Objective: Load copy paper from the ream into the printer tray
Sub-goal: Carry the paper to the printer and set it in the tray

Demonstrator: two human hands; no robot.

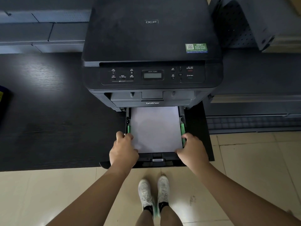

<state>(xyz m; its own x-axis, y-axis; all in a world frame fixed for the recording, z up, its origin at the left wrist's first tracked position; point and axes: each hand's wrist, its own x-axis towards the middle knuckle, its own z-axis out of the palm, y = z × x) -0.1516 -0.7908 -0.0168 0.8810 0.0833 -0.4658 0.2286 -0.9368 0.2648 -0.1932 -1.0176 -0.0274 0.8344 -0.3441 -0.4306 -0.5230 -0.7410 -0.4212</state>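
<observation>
A black Brother printer [152,46] stands on a dark desk. Its paper tray [157,159] is pulled out toward me, with a white stack of copy paper [156,128] lying flat between the green side guides [182,129]. My left hand [123,149] rests on the stack's near left corner and the tray's left side. My right hand [191,149] is on the near right corner, fingers against the right guide and the paper's edge. Whether each hand grips the paper or the tray I cannot tell. No ream is in view.
The dark desk [48,111] stretches to the left, with a blue and yellow object [2,98] at its left edge. Grey boxes and a perforated metal unit [244,23] stand to the right. Beige floor tiles and my white shoes [154,193] lie below.
</observation>
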